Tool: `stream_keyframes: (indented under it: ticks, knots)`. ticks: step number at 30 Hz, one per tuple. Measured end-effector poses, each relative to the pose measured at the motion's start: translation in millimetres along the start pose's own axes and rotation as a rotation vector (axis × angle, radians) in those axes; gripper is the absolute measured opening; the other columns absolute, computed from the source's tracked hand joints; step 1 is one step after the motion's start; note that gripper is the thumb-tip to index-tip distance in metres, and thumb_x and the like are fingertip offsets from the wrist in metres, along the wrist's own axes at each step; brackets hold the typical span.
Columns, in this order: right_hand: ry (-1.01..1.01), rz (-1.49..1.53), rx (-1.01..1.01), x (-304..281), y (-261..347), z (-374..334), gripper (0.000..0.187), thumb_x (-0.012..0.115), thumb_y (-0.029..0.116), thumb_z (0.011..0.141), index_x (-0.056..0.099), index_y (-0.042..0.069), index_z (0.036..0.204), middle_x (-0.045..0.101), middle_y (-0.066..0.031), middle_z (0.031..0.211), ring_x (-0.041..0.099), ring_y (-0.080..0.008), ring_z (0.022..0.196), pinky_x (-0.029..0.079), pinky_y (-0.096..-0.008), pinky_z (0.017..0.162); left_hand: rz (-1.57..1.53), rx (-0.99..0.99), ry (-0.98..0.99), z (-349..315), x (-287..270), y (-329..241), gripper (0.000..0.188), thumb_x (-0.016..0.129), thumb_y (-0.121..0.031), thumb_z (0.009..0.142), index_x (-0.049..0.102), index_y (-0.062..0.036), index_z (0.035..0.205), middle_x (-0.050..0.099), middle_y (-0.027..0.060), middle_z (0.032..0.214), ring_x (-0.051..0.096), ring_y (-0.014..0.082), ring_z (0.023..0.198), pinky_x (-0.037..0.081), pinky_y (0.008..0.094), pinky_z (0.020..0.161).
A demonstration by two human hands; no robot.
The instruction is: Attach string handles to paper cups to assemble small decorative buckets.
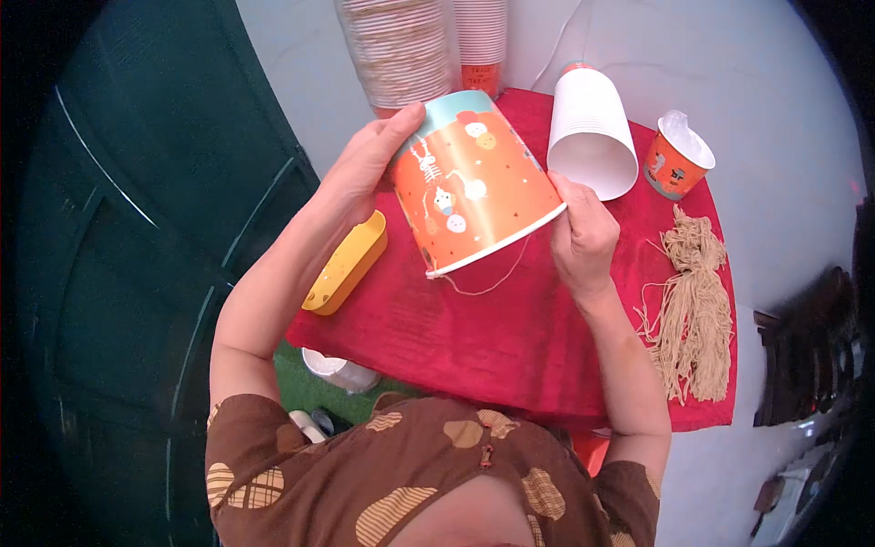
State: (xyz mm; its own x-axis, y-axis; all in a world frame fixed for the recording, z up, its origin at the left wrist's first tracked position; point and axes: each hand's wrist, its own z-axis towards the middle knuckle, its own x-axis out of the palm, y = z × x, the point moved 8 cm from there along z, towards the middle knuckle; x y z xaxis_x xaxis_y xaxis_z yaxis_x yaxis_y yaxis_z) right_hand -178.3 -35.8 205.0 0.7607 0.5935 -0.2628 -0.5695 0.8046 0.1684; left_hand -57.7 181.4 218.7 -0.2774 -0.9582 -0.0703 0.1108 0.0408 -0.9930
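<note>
An orange paper bucket (488, 196) with a pale teal band and skeleton drawings is held tilted above the table, its white rim toward me. My left hand (365, 164) grips it at the teal end, thumb on the outer wall. At the rim on the other side, my right hand (583, 232) pinches the edge with bent fingers. A thin tan string (476, 293) hangs in a loop below the rim, one end at the rim's left corner. Where its other end goes, near my right hand, is hard to make out.
Nested white buckets (592, 109) lie on the red cloth (456, 351) beside a small orange bucket (673, 173) holding clear plastic. A tan string bundle (697, 310) lies at right, a yellow container (351, 264) at left. Tall bucket stacks (401, 55) stand behind.
</note>
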Motion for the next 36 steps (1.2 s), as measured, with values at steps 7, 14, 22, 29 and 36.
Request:
stream_keyframes:
  ticks: [7,14,22,29,36]
  knots:
    - [-0.083,0.196,0.278,-8,-45,-27,0.016,0.056,0.004,0.094,0.066,-0.002,0.106,0.068,-0.015,0.083,0.067,-0.024,0.072,0.052,-0.0334,0.063,-0.09,0.026,0.033,1,4,-4,0.063,0.052,-0.062,0.091,0.054,-0.0044,0.117,0.065,0.008,0.099,0.06,0.0145,0.083,0.045,0.032,0.08]
    - [-0.061,0.63,0.768,17,-70,-53,0.03,0.048,0.019,0.103,0.064,-0.003,0.091,0.06,-0.0016,0.066,0.053,-0.0081,0.055,0.041,-0.0254,0.048,-0.195,0.124,0.18,-4,8,4,0.065,0.063,-0.049,0.089,0.045,-0.0019,0.13,0.058,0.0119,0.118,0.059,0.0188,0.101,0.046,0.0371,0.092]
    - [0.0,1.464,1.272,52,-64,-79,0.028,0.055,0.026,0.094,0.054,0.009,0.116,0.064,-0.0104,0.099,0.057,-0.0159,0.061,0.045,-0.0288,0.042,-0.139,0.244,0.358,-7,29,-9,0.098,0.075,-0.04,0.075,0.024,0.0016,0.148,0.042,0.0229,0.139,0.046,0.0309,0.128,0.038,0.0412,0.105]
    - [0.092,1.739,1.3,65,-22,-63,0.018,0.063,0.022,0.083,0.059,0.008,0.094,0.056,-0.005,0.069,0.044,-0.0101,0.047,0.038,-0.0235,0.038,-0.046,0.197,0.543,9,59,-5,0.106,0.08,-0.048,0.071,0.023,-0.0043,0.15,0.038,0.0112,0.145,0.037,0.0245,0.134,0.031,0.0411,0.11]
    - [0.08,1.79,1.244,73,-3,-60,0.042,0.061,0.047,0.09,0.058,0.007,0.102,0.056,-0.0044,0.063,0.043,-0.0082,0.043,0.038,-0.0233,0.036,-0.429,0.457,0.54,23,93,-16,0.12,0.081,-0.054,0.07,0.012,-0.0015,0.152,0.03,0.0133,0.15,0.032,0.0247,0.138,0.029,0.0414,0.113]
